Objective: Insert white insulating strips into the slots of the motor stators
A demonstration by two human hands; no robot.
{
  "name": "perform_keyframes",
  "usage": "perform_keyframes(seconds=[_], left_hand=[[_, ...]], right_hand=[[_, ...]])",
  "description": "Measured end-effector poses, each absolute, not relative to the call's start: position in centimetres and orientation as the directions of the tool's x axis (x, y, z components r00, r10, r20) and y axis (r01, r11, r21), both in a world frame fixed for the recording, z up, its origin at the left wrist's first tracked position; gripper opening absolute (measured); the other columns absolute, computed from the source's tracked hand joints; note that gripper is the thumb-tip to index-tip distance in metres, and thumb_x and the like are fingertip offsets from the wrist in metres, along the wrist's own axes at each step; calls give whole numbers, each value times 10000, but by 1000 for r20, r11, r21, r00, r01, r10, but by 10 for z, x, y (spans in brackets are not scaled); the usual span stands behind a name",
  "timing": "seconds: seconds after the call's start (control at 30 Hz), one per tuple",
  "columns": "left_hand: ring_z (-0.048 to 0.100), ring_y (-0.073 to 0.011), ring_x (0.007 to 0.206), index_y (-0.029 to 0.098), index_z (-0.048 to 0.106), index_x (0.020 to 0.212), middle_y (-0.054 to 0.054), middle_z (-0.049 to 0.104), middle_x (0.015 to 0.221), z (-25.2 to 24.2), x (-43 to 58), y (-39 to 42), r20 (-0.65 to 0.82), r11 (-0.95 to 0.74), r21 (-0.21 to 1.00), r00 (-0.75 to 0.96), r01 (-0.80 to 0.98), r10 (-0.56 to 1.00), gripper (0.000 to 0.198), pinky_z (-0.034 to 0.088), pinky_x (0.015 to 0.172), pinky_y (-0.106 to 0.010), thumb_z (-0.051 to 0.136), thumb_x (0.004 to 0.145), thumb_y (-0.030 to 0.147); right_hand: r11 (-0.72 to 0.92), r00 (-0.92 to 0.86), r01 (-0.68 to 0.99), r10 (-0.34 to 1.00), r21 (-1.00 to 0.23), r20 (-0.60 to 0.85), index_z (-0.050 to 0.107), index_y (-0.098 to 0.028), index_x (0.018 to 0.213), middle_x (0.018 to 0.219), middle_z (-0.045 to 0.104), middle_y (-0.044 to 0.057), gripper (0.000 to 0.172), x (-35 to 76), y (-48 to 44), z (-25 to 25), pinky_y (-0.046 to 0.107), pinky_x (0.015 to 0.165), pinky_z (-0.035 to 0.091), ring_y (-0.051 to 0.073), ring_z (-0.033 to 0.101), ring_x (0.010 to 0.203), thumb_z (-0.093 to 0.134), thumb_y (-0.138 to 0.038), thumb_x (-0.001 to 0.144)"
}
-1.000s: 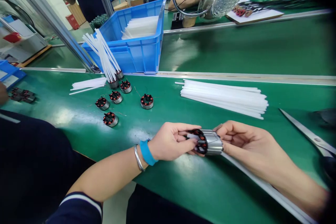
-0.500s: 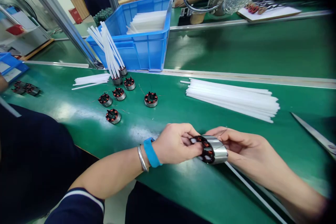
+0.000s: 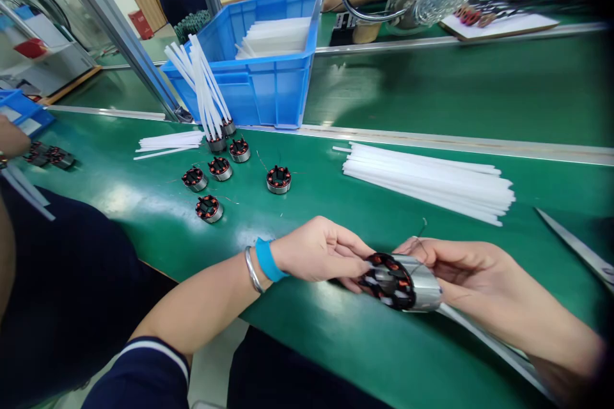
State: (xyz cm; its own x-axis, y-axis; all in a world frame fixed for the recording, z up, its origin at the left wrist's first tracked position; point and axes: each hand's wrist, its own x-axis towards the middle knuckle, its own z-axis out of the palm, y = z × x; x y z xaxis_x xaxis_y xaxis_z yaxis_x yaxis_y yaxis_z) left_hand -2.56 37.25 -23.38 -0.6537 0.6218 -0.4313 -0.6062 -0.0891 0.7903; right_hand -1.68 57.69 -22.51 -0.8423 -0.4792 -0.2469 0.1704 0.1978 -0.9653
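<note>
A motor stator (image 3: 425,282) with a silver ring and black, copper-wound teeth is held tilted above the green table, its toothed face towards the left. My right hand (image 3: 472,271) grips it from the right, fingers around the back of the ring. At the left edge of the toothed face, my left hand (image 3: 323,252) is closed with thumb and fingers touching the rim; its fingertips are partly hidden. White tubes (image 3: 494,339) run from behind the stator to the lower right, under my right hand. A thin wire (image 3: 422,230) sticks up by my right fingers.
Several stators (image 3: 209,209) stand on the table, two bearing upright white tubes (image 3: 205,89). A bundle of white tubes (image 3: 426,182) lies beyond my hands, scissors (image 3: 575,246) to the right. A blue bin (image 3: 268,92) stands behind. At left, a co-worker's hand (image 3: 12,137) holds white tubes.
The stator and my right hand have shifted right and slightly down. My left fingers have drawn back from the stator's face to its edge. The co-worker's hand has come further into view.
</note>
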Motion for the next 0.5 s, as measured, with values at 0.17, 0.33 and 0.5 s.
perform_keyframes(seconds=[0.17,0.33,0.5], left_hand=[[604,-93,482,82,645,723,-1,628,548,-237,-27,373,-438,-73,792,-647,-606,624,173,507,492,-176,609,576,-3],[573,-81,451,78,626,686,0,620,546,-239,-27,375,-398,-133,782,-652,-609,645,122,472,456,-173,603,579,23],[587,-94,498,86,652,725,-4,622,562,-238,-27,374,-360,-156,766,-618,-623,699,174,467,489,-177,674,552,77]], right_hand=[[223,-818,162,-514,-961,-257,596,-174,561,731,595,61,256,-18,575,-223,258,555,416,157,530,628,697,-369,691],[125,-808,95,-570,-988,-150,521,-170,510,633,556,36,331,-19,574,-226,235,466,364,118,471,518,658,-386,720],[158,-753,26,-647,-987,-124,545,-177,603,653,590,46,332,-29,584,-233,247,493,422,135,527,552,615,-466,750]])
